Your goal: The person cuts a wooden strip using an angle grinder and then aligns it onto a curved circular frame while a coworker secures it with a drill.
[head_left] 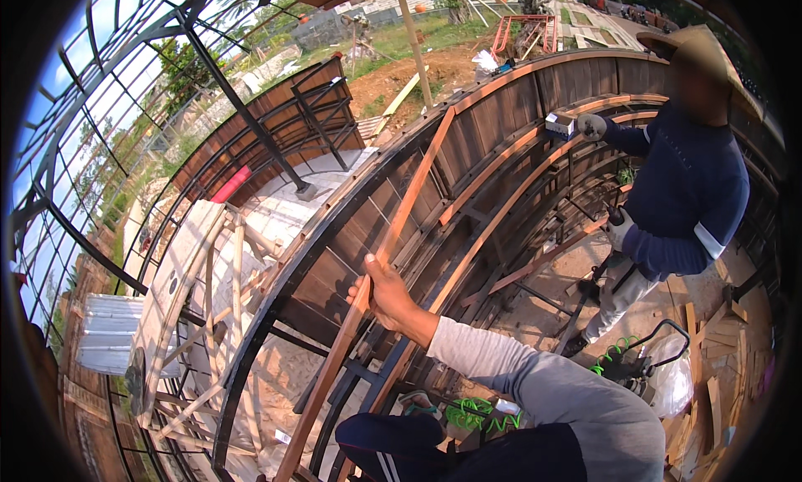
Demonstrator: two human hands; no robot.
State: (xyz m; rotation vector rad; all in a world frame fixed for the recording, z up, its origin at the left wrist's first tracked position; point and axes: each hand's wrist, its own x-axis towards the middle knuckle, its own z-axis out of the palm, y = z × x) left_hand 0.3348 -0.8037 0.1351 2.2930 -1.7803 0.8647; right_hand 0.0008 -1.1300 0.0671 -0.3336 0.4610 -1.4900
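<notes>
The right hand (pixel 388 296) is gripping a long wooden strip (pixel 409 200), which is slanting across the curved wall (pixel 501 114), its far end pointing up and rightward; the left hand I can't tell.

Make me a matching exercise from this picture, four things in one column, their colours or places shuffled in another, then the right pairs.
Column one:
1. long wooden strip
2. coiled hose
3. small box
4. corrugated sheet

Column two:
A. bright green
B. silvery, far left
C. gripped by the person's right hand
D. at a co-worker's glove

Pairs: 1-C, 2-A, 3-D, 4-B
</notes>
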